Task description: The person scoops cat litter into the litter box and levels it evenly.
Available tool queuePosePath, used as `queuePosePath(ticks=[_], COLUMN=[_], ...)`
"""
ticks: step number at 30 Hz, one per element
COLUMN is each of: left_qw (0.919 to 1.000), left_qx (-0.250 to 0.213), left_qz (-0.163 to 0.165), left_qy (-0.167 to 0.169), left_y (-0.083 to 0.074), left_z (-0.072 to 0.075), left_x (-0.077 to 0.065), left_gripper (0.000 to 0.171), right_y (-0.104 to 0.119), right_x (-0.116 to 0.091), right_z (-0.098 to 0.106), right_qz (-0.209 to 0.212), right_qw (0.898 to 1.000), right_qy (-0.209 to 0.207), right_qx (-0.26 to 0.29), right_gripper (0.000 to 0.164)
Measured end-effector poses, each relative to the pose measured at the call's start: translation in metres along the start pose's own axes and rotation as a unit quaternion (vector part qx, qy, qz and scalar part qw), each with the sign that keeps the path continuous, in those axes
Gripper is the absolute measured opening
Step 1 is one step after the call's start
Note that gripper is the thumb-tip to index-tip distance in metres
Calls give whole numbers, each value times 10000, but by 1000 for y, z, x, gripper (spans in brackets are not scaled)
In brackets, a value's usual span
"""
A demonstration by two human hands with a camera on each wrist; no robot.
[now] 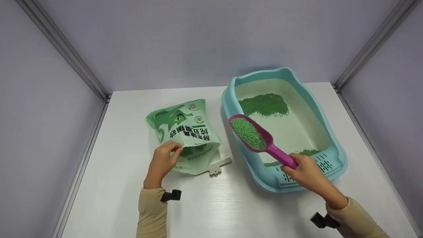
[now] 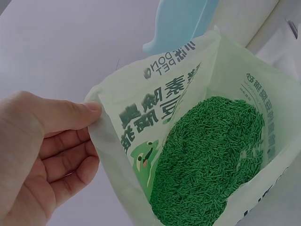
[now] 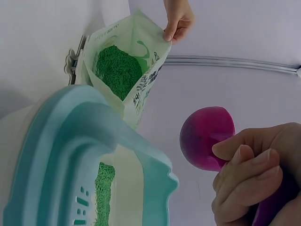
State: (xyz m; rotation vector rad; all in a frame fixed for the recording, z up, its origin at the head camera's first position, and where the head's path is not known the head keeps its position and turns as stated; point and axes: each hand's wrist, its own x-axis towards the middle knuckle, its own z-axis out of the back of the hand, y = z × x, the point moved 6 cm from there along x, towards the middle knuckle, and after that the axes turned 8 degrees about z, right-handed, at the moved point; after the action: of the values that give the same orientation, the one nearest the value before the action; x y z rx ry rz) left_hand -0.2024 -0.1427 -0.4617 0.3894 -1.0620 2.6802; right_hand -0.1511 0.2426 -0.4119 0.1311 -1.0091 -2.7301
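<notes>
My left hand [image 1: 166, 157] pinches the open mouth of a green and white litter bag [image 1: 188, 124] between thumb and fingers. Inside the bag, green litter pellets [image 2: 211, 155] show in the left wrist view. My right hand [image 1: 305, 172] grips the handle of a magenta scoop [image 1: 269, 140], heaped with green pellets [image 1: 248, 132]. The scoop's bowl overlaps the left rim of a light blue litter box [image 1: 243, 145] in the head view. Green pellets [image 1: 266, 104] lie at the far end of the box, with more at its near end, partly hidden by the scoop and right hand.
A pale flat clip [image 1: 216, 166] with a scalloped edge lies beside the bag's mouth. The bag and box stand side by side on a white table [image 1: 125, 132]. Grey-violet panels [image 1: 198, 43] with metal rails border the table at the back and sides.
</notes>
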Motion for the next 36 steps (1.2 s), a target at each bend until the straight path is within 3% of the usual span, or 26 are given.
queuePosePath(ticks=[10,18,36], left_qw=[9999,9999,9999], left_qx=[51,147,56], left_qz=[91,-25,-57], left_qy=[4,-12,-73], left_y=[3,1,0], left_z=[0,1,0], left_x=[0,0,0], left_gripper=[4,4,4], right_y=[-14,-22,-65], right_x=[-1,-1,3], right_z=[14,21,43], right_qz=[-127,-188,-759], right_qw=[9996,9989,9951], right_qy=[-232,-412,-518], right_qx=[-102,-75,-367], right_gripper=[12,13,29])
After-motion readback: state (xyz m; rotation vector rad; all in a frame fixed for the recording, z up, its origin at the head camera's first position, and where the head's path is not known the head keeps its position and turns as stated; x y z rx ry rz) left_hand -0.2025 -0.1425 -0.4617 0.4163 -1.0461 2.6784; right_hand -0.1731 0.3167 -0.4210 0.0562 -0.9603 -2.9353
